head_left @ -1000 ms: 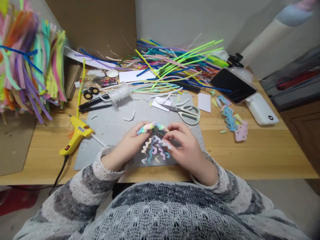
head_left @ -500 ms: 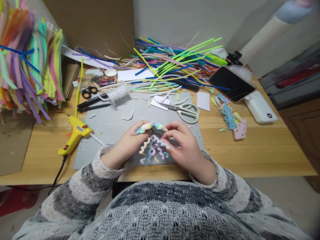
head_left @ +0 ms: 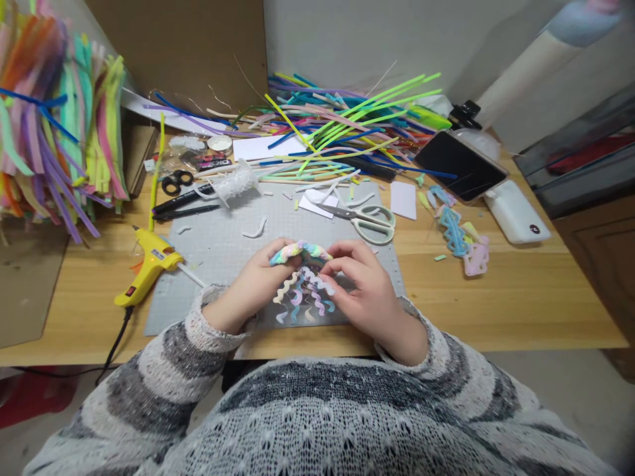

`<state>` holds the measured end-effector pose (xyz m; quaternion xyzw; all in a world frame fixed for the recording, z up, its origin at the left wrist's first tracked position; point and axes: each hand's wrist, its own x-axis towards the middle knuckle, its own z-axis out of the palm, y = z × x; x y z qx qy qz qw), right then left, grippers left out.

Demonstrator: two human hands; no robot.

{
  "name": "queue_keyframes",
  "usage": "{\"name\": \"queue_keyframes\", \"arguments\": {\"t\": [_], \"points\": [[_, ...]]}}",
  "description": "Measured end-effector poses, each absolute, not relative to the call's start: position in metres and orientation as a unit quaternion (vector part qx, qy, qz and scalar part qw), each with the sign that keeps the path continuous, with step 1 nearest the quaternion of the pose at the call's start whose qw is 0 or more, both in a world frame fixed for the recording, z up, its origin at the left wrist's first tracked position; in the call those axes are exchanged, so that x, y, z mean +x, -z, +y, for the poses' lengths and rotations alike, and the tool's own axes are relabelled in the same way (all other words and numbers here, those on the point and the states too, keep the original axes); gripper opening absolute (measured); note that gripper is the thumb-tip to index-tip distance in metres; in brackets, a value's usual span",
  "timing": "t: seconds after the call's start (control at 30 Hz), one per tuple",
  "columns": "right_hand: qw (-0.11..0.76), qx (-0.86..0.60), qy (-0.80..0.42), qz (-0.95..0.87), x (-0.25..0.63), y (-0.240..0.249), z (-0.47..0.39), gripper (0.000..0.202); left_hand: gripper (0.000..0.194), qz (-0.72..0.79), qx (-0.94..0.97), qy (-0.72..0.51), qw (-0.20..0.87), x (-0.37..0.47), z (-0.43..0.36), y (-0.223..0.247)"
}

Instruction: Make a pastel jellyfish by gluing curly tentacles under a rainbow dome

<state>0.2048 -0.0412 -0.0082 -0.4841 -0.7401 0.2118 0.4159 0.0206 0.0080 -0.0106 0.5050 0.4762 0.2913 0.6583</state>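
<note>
Between my hands is a pastel pipe-cleaner ornament (head_left: 302, 248) with a curved, dome-like top. Wavy strands in cream, blue, lilac and white dangle below it on thin threads. My left hand (head_left: 262, 274) is closed around the ornament's left side, thumb in front. With the thumb and fingers of my right hand (head_left: 364, 287), I pinch a white wavy strand (head_left: 322, 284) near the ornament's right side. Both hands are over the front of the grey cutting mat (head_left: 223, 244). The underside of the dome is partly hidden by my fingers.
A yellow glue gun (head_left: 151, 261) lies at the left, its cord running off the front edge. Scissors (head_left: 374, 223) and pipe-cleaner scraps lie behind my hands. Loose pipe cleaners (head_left: 347, 119) pile at the back. A phone (head_left: 461, 165) and wavy pieces (head_left: 451, 231) are at the right.
The hanging strands have swung and turned slightly, their lower ends shifting a little to the left. Both hands keep nearly the same position and hold.
</note>
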Motion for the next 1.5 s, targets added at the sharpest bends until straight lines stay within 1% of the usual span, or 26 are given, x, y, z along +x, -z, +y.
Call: {"name": "queue_keyframes", "arguments": {"t": [0.2, 0.27, 0.37, 0.43, 0.53, 0.6, 0.63, 0.73, 0.8, 0.9, 0.93, 1.07, 1.2, 1.3, 1.4, 1.5], "points": [[0.411, -0.484, -0.213, -0.743, 0.206, 0.01, -0.04, 0.005, 0.015, 0.483, 0.502, -0.296, 0.653, 0.021, 0.009, 0.009], [0.417, -0.486, -0.215, -0.738, 0.208, 0.012, -0.039, 0.004, 0.022, 0.46, 0.483, -0.304, 0.68, 0.019, 0.01, 0.009], [0.435, -0.491, -0.219, -0.722, 0.212, 0.014, -0.036, 0.005, 0.042, 0.402, 0.428, -0.315, 0.746, 0.013, 0.011, 0.01], [0.443, -0.496, -0.225, -0.712, 0.213, 0.015, -0.035, 0.007, 0.05, 0.381, 0.421, -0.319, 0.759, 0.01, 0.011, 0.012], [0.442, -0.498, -0.24, -0.706, 0.213, 0.014, -0.034, 0.007, 0.055, 0.375, 0.462, -0.321, 0.737, 0.007, 0.011, 0.013], [0.442, -0.497, -0.253, -0.703, 0.213, 0.012, -0.035, 0.003, 0.057, 0.369, 0.483, -0.321, 0.726, 0.006, 0.01, 0.011], [0.444, -0.496, -0.26, -0.7, 0.213, 0.012, -0.035, 0.004, 0.059, 0.366, 0.489, -0.32, 0.724, 0.006, 0.01, 0.01], [0.469, -0.497, -0.293, -0.668, 0.212, 0.012, -0.036, 0.017, 0.063, 0.364, 0.498, -0.315, 0.722, 0.007, 0.008, 0.004], [0.499, -0.497, -0.343, -0.622, 0.212, 0.015, -0.036, 0.02, 0.062, 0.366, 0.508, -0.316, 0.713, 0.008, 0.007, 0.003], [0.538, -0.501, -0.421, -0.531, 0.21, 0.022, -0.034, 0.012, 0.053, 0.369, 0.538, -0.329, 0.683, 0.009, 0.006, 0.006], [0.541, -0.504, -0.442, -0.508, 0.21, 0.024, -0.034, 0.012, 0.051, 0.373, 0.549, -0.336, 0.668, 0.01, 0.006, 0.008], [0.501, -0.502, -0.507, -0.49, 0.206, 0.026, -0.032, 0.035, 0.045, 0.39, 0.585, -0.364, 0.611, 0.01, 0.006, 0.014], [0.489, -0.462, -0.534, -0.513, 0.202, 0.026, -0.034, 0.036, 0.041, 0.396, 0.632, -0.381, 0.547, 0.009, 0.004, 0.01], [0.479, -0.458, -0.55, -0.509, 0.2, 0.026, -0.037, 0.039, 0.043, 0.4, 0.663, -0.387, 0.501, 0.008, 0.003, 0.005], [0.487, -0.457, -0.541, -0.511, 0.2, 0.025, -0.038, 0.038, 0.045, 0.411, 0.663, -0.386, 0.492, 0.007, 0.001, 0.002], [0.483, -0.468, -0.531, -0.515, 0.2, 0.024, -0.038, 0.039, 0.041, 0.418, 0.652, -0.388, 0.5, 0.008, 0.0, 0.003]]}}
